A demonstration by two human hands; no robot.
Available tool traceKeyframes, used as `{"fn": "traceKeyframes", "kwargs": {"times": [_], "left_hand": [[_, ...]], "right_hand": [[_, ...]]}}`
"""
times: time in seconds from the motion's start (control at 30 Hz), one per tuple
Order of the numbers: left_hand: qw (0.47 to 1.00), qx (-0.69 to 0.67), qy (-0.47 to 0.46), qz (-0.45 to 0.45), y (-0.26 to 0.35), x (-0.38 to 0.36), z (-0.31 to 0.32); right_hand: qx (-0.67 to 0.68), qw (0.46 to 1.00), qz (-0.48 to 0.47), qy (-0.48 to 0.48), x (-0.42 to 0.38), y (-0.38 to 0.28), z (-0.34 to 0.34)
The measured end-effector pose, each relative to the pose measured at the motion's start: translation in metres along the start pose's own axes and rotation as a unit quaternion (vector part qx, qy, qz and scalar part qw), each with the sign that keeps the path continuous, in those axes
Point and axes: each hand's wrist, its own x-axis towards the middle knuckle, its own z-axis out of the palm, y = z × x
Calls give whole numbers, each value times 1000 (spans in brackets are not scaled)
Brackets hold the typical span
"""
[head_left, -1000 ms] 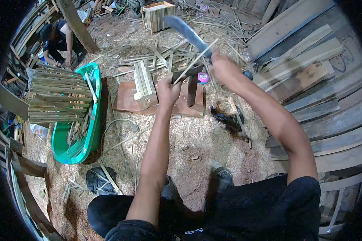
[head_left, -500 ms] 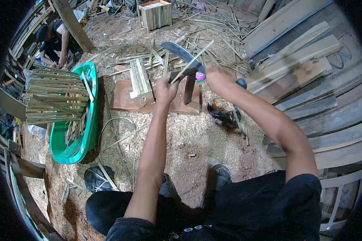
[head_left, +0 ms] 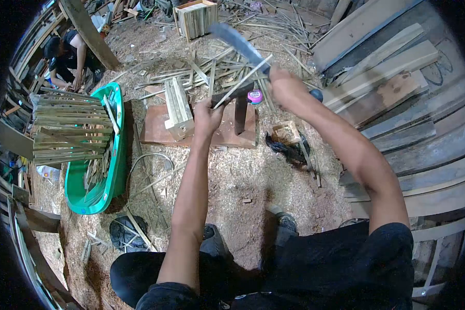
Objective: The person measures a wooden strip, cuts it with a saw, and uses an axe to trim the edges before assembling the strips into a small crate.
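My left hand (head_left: 208, 117) is closed around the lower end of a thin wooden strip (head_left: 246, 78), which slants up to the right. This strip crosses over a dark wooden stand (head_left: 241, 114) on a reddish board (head_left: 154, 125). In my closed right hand (head_left: 287, 89) is a machete (head_left: 236, 42), its curved blade raised and pointing up-left, somewhat blurred. The handle is hidden by my fingers. Left of the stand, a block of joined wooden pieces (head_left: 177, 107) lies on the board. A pink round object (head_left: 254, 96) sits behind the stand.
A green tub (head_left: 118, 155) at left carries a stack of wooden strips (head_left: 75, 124). Loose strips litter the floor ahead. A small wooden box (head_left: 287, 133) lies by black plastic (head_left: 283, 150). Planks (head_left: 377, 103) line the right side. Another person (head_left: 70, 59) crouches far left.
The machete has risen away from the strip, and my right hand has moved slightly up and right. My left hand keeps the strip over the stand, shifted a little down and left.
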Motion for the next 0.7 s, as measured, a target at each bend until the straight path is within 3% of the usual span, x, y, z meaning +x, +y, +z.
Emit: {"fn": "traceKeyframes", "kwargs": {"times": [0.1, 0.2, 0.27, 0.37, 0.47, 0.5, 0.6, 0.63, 0.7], "left_hand": [[1000, -12, 6, -7, -16, 2, 1], [999, -7, 4, 31, -14, 5, -2], [998, 4, 6, 56, 0, 3, -5], [1000, 13, -4, 19, -8, 5, -4], [1000, 12, 2, 14, -9, 4, -4], [998, -13, 18, 58, -1, 3, -3], [999, 31, -2, -21, 20, 2, -7], [1000, 8, 3, 19, 25, -1, -7], [1000, 21, 3, 16, 26, 0, -8]], "right_hand": [[10, 999, 29, 16, -5, -2, 2], [-82, 993, -73, 46, -6, 14, 44], [-54, 996, -38, 56, 7, 20, 34], [26, 998, 28, 50, 5, 6, 6], [1, 996, 83, 16, 2, 7, 41], [-20, 998, 59, -22, -2, 5, 36], [-35, 997, 52, -45, -2, 2, 8], [-23, 998, 53, -21, -2, 0, 2], [0, 998, 50, 25, -2, -3, -2]]}}
